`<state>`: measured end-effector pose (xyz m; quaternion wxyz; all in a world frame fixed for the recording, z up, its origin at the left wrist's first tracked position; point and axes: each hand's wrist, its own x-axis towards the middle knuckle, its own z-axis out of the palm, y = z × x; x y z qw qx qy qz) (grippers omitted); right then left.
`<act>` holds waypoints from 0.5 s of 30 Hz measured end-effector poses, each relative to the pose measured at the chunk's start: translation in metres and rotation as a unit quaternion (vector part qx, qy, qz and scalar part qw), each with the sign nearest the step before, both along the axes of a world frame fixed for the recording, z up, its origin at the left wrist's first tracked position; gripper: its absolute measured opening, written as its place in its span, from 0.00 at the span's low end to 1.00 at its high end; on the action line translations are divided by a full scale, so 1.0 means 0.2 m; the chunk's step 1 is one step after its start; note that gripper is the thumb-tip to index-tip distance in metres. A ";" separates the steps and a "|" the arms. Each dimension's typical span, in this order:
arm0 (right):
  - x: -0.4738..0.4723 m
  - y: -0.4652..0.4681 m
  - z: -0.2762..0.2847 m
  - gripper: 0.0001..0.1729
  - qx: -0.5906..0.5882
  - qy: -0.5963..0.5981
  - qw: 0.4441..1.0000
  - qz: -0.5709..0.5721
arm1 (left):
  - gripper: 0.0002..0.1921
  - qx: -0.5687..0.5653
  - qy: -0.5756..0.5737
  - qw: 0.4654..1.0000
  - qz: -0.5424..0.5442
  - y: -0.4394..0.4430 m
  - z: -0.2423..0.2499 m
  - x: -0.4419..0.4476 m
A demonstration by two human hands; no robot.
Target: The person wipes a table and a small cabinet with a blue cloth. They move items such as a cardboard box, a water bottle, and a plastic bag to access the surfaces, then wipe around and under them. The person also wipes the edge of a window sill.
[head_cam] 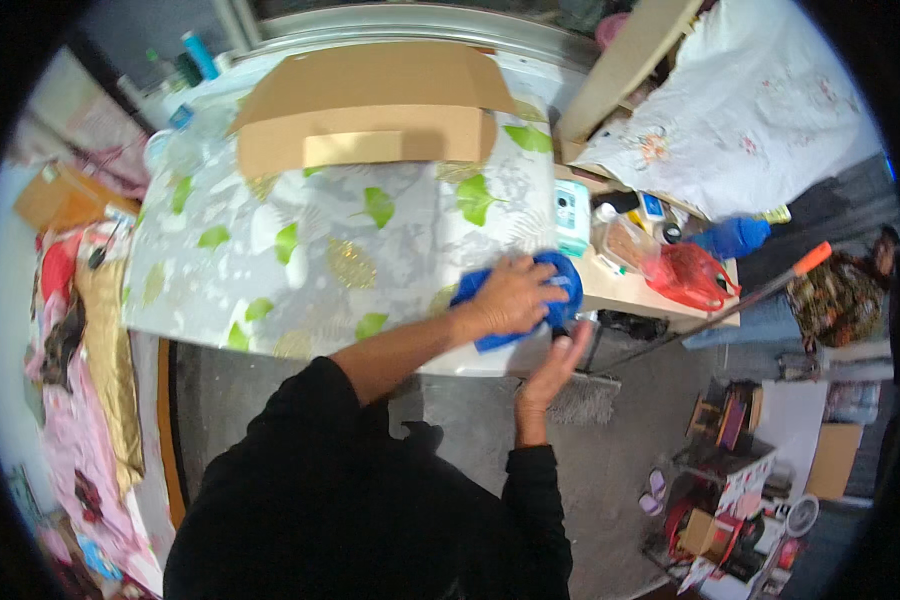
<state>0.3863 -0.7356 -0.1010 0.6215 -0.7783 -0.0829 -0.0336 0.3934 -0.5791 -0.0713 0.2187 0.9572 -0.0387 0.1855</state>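
Observation:
A blue fabric item (pixel 566 274), rounded at its right end and bearing small pale writing, lies at the front right corner of the table. It may be a cap or folded cloth; its exact kind is not clear. Across its top, my left hand (pixel 516 296) lies palm down with fingers spread. My right hand (pixel 555 369) is at the table's front edge, just below the blue item's right end, fingers extended and thumb apart. A small dark thing shows by its thumb tip, too blurred to name. Beneath lies a tablecloth (pixel 412 247) printed with green ginkgo leaves.
An opened cardboard box (pixel 375 90) sits at the table's back. To the right, a side cabinet holds a wipes pack (pixel 572 217), a red plastic bag (pixel 690 276) and a blue bottle (pixel 731 237). A long-handled broom (pixel 581 397) leans beside the table.

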 end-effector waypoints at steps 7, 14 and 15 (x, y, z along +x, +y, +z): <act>0.00 -0.14 0.18 0.34 -0.055 -0.060 0.996 0.044 | 0.22 -0.011 0.025 0.997 0.077 -0.16 0.00 -0.42; -0.02 -0.08 0.05 0.30 -0.211 -0.199 0.945 0.153 | 0.23 0.031 0.023 0.925 0.377 0.41 0.00 -0.88; -0.03 -0.02 0.05 0.30 -0.250 -0.220 0.929 0.161 | 0.23 0.032 0.016 0.906 0.422 0.53 0.01 -0.99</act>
